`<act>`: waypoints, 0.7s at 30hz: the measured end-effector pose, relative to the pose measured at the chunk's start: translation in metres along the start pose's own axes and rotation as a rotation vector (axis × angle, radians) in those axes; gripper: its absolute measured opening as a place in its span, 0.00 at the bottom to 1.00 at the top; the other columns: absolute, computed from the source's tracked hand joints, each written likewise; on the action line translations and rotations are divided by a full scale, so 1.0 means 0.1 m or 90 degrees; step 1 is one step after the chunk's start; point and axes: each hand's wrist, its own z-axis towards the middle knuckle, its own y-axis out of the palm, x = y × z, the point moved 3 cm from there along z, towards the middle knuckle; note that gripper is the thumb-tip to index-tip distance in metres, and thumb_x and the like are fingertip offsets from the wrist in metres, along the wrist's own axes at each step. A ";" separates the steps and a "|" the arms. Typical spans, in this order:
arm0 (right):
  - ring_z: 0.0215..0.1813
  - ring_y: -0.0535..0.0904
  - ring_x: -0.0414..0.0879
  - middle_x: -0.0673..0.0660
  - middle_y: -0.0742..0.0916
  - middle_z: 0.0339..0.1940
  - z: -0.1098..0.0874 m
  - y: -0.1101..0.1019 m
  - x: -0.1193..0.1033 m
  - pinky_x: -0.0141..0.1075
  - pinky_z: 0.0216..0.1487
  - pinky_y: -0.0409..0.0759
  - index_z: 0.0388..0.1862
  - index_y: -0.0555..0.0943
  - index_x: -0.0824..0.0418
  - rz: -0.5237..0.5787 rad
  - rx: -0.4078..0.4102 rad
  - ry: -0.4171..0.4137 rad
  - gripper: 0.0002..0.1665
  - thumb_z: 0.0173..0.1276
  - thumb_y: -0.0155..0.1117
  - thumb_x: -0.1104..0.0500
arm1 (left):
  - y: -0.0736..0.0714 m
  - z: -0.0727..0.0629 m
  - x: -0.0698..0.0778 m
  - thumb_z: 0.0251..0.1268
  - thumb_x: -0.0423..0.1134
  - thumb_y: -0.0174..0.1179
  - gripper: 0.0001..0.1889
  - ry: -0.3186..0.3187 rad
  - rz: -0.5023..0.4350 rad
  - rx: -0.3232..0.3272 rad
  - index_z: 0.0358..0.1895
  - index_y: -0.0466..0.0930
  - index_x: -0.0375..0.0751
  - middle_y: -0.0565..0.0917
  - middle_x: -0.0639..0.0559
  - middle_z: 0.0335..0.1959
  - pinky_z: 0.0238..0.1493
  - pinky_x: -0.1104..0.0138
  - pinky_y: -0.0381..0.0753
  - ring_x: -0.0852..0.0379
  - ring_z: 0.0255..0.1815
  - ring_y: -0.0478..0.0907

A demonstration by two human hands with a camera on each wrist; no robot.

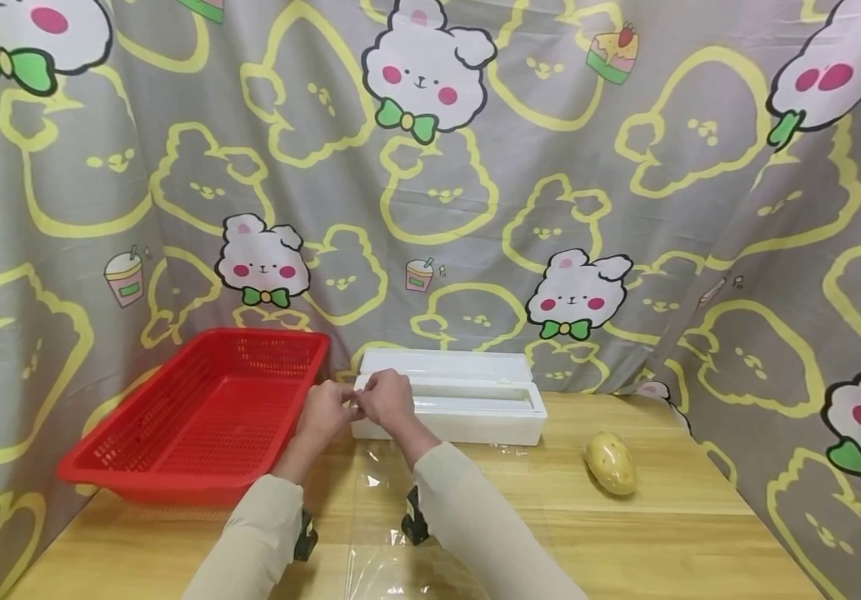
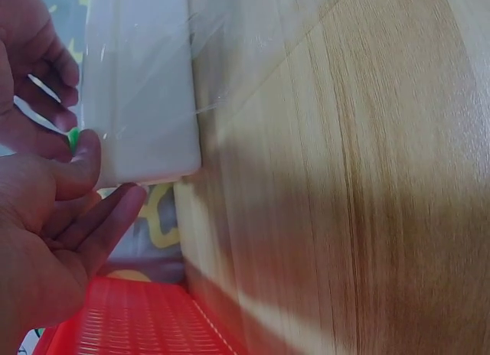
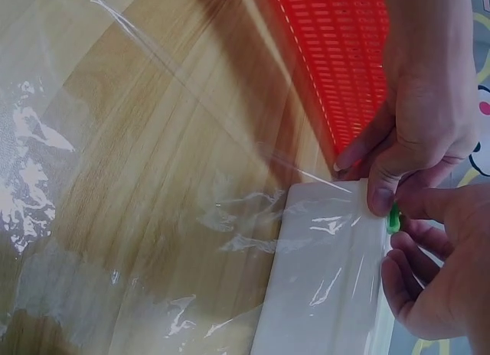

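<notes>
A long white cling film dispenser point(image 1: 475, 427) lies on the wooden table with its lid point(image 1: 445, 364) raised at the back. At its left end both hands meet. My left hand point(image 1: 325, 414) grips the corner, thumb on the top edge and fingers around the end. A small green slider cutter point(image 3: 393, 219) sits on the edge there, pinched by the fingers of my right hand point(image 3: 452, 271). Clear cling film point(image 3: 180, 317) runs out over the dispenser's front and spreads wrinkled across the table, passing beneath the forearms.
To the left stands a red plastic basket point(image 1: 148, 480), its right side close to my left hand. A potato point(image 1: 610, 463) with a shiny surface lies on the right of the table point(image 1: 700, 542). A patterned curtain point(image 1: 430, 317) hangs behind and at both sides.
</notes>
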 end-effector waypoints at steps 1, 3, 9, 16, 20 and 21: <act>0.27 0.75 0.45 0.50 0.84 0.18 0.00 -0.01 0.00 0.32 0.23 0.69 0.17 0.84 0.58 0.002 0.002 -0.001 0.15 0.61 0.73 0.54 | 0.00 0.00 0.00 0.51 0.37 0.76 0.06 0.003 0.002 -0.001 0.34 0.92 0.45 0.86 0.50 0.21 0.29 0.63 0.70 0.53 0.24 0.70; 0.27 0.75 0.45 0.50 0.84 0.19 -0.01 -0.02 0.01 0.31 0.24 0.69 0.17 0.85 0.58 0.002 0.004 -0.002 0.15 0.62 0.73 0.54 | 0.01 0.01 0.01 0.52 0.37 0.76 0.06 0.003 0.008 -0.002 0.34 0.93 0.45 0.85 0.51 0.20 0.28 0.63 0.69 0.53 0.24 0.69; 0.30 0.77 0.45 0.50 0.87 0.24 -0.01 -0.02 0.03 0.31 0.26 0.72 0.23 0.88 0.56 -0.003 0.009 0.006 0.11 0.61 0.74 0.53 | 0.02 0.00 -0.02 0.53 0.39 0.76 0.10 -0.009 0.003 -0.014 0.40 0.93 0.45 0.89 0.49 0.28 0.31 0.63 0.70 0.53 0.27 0.72; 0.30 0.77 0.44 0.49 0.88 0.25 0.00 -0.02 0.01 0.31 0.26 0.72 0.24 0.89 0.55 -0.006 -0.001 0.012 0.11 0.62 0.74 0.51 | 0.01 -0.01 -0.05 0.53 0.38 0.76 0.10 -0.012 -0.001 -0.012 0.40 0.93 0.45 0.89 0.50 0.29 0.29 0.65 0.68 0.54 0.27 0.71; 0.32 0.78 0.45 0.49 0.88 0.26 0.00 -0.04 0.02 0.32 0.27 0.73 0.25 0.90 0.55 -0.010 0.004 0.021 0.11 0.61 0.74 0.51 | 0.02 0.01 -0.05 0.53 0.39 0.76 0.10 -0.009 -0.004 -0.019 0.40 0.93 0.45 0.90 0.50 0.30 0.29 0.65 0.68 0.55 0.27 0.71; 0.32 0.78 0.45 0.49 0.89 0.26 0.00 -0.05 0.02 0.32 0.28 0.73 0.25 0.90 0.55 -0.012 0.005 0.021 0.10 0.61 0.74 0.51 | 0.02 0.01 -0.05 0.53 0.39 0.76 0.10 -0.011 -0.006 -0.021 0.41 0.93 0.45 0.90 0.50 0.31 0.30 0.65 0.68 0.55 0.27 0.71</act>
